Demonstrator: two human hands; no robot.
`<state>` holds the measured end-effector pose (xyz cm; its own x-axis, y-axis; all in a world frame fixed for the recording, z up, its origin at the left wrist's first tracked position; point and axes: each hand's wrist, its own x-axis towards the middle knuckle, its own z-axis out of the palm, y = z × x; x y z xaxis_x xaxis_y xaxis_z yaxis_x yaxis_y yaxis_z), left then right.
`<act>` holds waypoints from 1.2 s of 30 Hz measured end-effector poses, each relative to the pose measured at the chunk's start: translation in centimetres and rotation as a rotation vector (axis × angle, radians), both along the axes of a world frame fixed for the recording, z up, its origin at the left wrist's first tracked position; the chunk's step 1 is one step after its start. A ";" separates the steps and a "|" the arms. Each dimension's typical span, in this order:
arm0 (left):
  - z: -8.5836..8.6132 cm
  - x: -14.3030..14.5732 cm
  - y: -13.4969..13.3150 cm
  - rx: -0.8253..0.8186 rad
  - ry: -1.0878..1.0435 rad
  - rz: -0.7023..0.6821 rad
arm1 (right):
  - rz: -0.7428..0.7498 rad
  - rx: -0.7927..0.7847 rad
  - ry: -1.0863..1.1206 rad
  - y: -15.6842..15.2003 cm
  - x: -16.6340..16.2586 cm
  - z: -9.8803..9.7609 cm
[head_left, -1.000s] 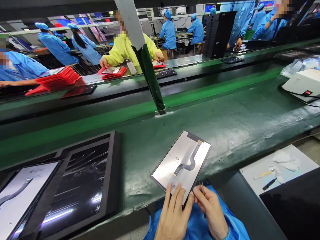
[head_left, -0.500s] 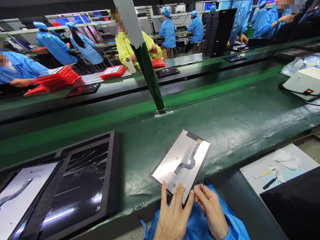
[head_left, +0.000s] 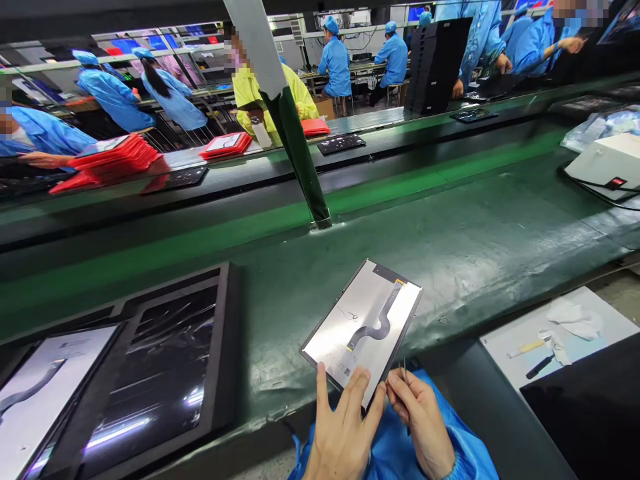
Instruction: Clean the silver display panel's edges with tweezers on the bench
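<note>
A display panel [head_left: 370, 313] lies back side up at the green bench's near edge, one corner reaching past it. Its silvery back carries a curved grey flex cable [head_left: 383, 327]. My left hand [head_left: 345, 420] rests on the panel's near end, fingers spread and stretched out, thumb by the right edge. Closed beside that corner, my right hand [head_left: 417, 413] pinches a thin pair of tweezers [head_left: 405, 365], points upward. The fingertips of that hand are close to the panel's edge; whether they touch it I cannot tell.
A black foam tray [head_left: 227, 333] at left holds a similar panel [head_left: 65, 367] and a glossy film-covered one [head_left: 165, 360]. A covered post [head_left: 300, 153] rises from the bench. At right are a white box [head_left: 610, 167] and a board with tools [head_left: 540, 367]. Co-workers sit beyond the conveyor.
My left hand has shifted very slightly left on the panel. The panel and my right hand stay nearly in place. Across the conveyor, the person in yellow has leaned down.
</note>
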<state>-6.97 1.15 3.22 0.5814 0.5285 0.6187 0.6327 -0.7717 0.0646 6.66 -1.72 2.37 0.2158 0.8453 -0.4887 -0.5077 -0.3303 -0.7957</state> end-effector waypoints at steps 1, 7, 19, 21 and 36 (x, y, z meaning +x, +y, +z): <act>0.0 0.0 0.0 0.005 0.008 -0.001 | -0.001 -0.002 -0.004 0.0 0.0 0.1; 0.0 0.0 0.0 -0.009 0.043 -0.003 | -0.024 -0.007 -0.047 -0.2 -0.1 0.3; 0.6 0.0 0.4 0.003 -0.002 -0.008 | -0.017 0.007 -0.039 -0.1 -0.2 -0.3; 0.6 0.1 0.3 0.004 -0.001 -0.011 | -0.015 0.000 -0.038 -0.1 -0.1 -0.1; 0.7 -0.2 0.6 0.006 0.029 -0.035 | 0.005 0.017 -0.061 -0.1 0.0 0.6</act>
